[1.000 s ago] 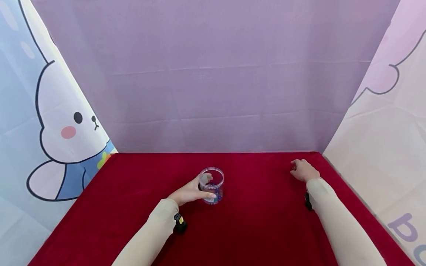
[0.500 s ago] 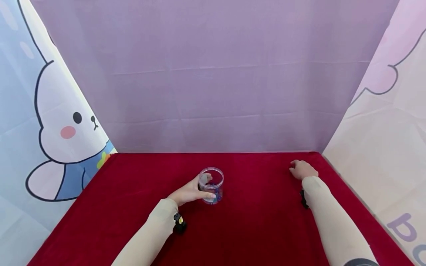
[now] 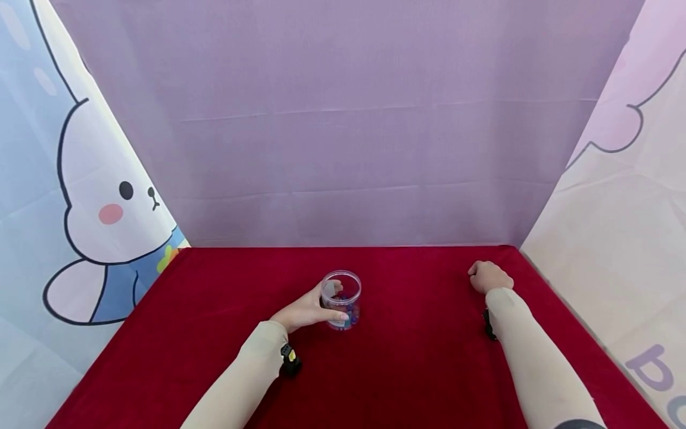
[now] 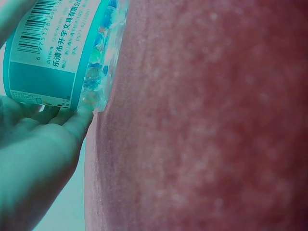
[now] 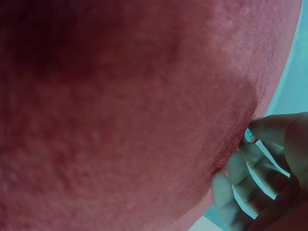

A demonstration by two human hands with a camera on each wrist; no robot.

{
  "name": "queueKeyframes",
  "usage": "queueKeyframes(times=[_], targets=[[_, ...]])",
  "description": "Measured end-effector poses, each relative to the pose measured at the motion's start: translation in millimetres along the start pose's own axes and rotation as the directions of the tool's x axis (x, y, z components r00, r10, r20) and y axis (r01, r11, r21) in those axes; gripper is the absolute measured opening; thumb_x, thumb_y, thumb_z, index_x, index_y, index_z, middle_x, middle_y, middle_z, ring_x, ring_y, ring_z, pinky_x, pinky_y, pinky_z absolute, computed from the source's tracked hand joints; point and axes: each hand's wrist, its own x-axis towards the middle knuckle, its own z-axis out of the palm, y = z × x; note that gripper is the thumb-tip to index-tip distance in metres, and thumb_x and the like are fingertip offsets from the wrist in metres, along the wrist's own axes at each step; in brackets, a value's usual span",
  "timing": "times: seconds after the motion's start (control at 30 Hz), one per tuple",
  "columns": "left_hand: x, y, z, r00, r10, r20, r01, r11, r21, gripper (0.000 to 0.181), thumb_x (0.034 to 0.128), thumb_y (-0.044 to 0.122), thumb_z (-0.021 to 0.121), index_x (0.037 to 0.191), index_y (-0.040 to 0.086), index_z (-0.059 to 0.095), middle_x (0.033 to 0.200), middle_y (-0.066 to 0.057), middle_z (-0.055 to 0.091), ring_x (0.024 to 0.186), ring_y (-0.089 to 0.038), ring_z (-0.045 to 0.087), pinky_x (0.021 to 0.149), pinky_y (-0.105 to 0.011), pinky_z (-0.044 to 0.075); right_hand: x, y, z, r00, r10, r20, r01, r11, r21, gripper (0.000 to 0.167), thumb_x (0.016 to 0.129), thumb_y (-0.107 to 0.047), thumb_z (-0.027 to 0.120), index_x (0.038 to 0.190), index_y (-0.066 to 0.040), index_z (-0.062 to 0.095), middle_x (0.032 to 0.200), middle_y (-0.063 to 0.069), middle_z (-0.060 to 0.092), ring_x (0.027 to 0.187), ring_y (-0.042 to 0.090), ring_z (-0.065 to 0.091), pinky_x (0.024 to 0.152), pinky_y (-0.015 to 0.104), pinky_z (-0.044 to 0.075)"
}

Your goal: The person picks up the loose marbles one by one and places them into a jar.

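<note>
A clear plastic jar [image 3: 341, 298] stands upright and lidless on the red cloth, with several blue and clear glass marbles [image 4: 94, 77] at its bottom. My left hand [image 3: 308, 308] grips it from the left, thumb in front and fingers behind. The jar's label [image 4: 43, 53] with a barcode faces the left wrist camera. Far to the right, my right hand [image 3: 489, 277] is low at the cloth. Between its thumb and index finger, the right wrist view shows a small marble [image 5: 250, 135], mostly covered by the fingers. The other fingers are bent beside it.
Red cloth [image 3: 407, 357] covers the table. A purple curtain [image 3: 343, 131] closes off the back. Printed panels stand at both sides, a rabbit panel [image 3: 102, 196] on the left and a pale panel [image 3: 632, 238] close to the right arm.
My right hand has turned slightly, its fingers now more hidden from the head view, and its forearm has shifted a little left. The left hand and the jar have stayed put.
</note>
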Motion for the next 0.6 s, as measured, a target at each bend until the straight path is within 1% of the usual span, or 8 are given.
queueKeyframes(times=[0.1, 0.27, 0.4, 0.5, 0.6], targets=[[-0.4, 0.8, 0.6, 1.000, 0.004, -0.001, -0.004, 1.000, 0.003, 0.094, 0.0878, 0.026, 0.080, 0.157, 0.010, 0.019, 0.156, -0.014, 0.035, 0.142, -0.028, 0.035, 0.112, -0.054, 0.031, -6.2, -5.0, -6.0, 1.000, 0.005, 0.018, -0.006, 1.000, 0.011, 0.029, 0.091, -0.012, 0.052, 0.115, -0.005, 0.067, 0.123, 0.024, 0.060, 0.108, 0.043, 0.057, 0.079, 0.063, 0.047], [0.2, -0.3, -0.1, 1.000, -0.002, -0.003, 0.002, 1.000, 0.012, 0.097, 0.0873, 0.028, 0.081, 0.158, 0.010, 0.017, 0.157, -0.012, 0.035, 0.142, -0.027, 0.034, 0.113, -0.054, 0.031, -14.4, -11.2, -14.7, 0.998, 0.015, 0.053, -0.017, 0.999, 0.035, 0.028, 0.094, -0.014, 0.052, 0.117, -0.004, 0.065, 0.118, 0.022, 0.061, 0.100, 0.037, 0.057, 0.079, 0.060, 0.046], [1.4, -1.6, -0.4, 1.000, -0.008, 0.000, 0.008, 1.000, 0.014, 0.099, 0.0866, 0.029, 0.081, 0.159, 0.011, 0.016, 0.156, -0.009, 0.036, 0.142, -0.024, 0.034, 0.113, -0.053, 0.031, -15.7, -10.7, -16.4, 0.998, 0.015, 0.065, -0.017, 0.999, 0.036, 0.027, 0.095, -0.017, 0.053, 0.117, -0.006, 0.065, 0.113, 0.019, 0.062, 0.095, 0.033, 0.056, 0.077, 0.057, 0.046], [2.2, -2.3, -0.5, 1.000, -0.006, 0.003, 0.006, 1.000, 0.014, 0.099, 0.0863, 0.030, 0.082, 0.159, 0.012, 0.016, 0.157, -0.009, 0.035, 0.141, -0.023, 0.034, 0.113, -0.053, 0.030, -14.4, -8.1, -16.3, 0.997, 0.014, 0.071, -0.016, 0.999, 0.035, 0.023, 0.095, -0.019, 0.054, 0.112, -0.008, 0.065, 0.100, 0.014, 0.063, 0.089, 0.029, 0.056, 0.076, 0.055, 0.046], [2.6, -2.4, -0.6, 1.000, 0.003, 0.007, -0.003, 1.000, 0.013, 0.098, 0.0865, 0.030, 0.081, 0.158, 0.011, 0.017, 0.157, -0.011, 0.035, 0.141, -0.024, 0.035, 0.113, -0.053, 0.031, -13.2, -5.9, -16.8, 0.997, 0.008, 0.071, -0.010, 0.999, 0.032, 0.013, 0.095, -0.020, 0.053, 0.095, -0.012, 0.064, 0.079, 0.004, 0.057, 0.079, 0.023, 0.053, 0.070, 0.048, 0.042]])
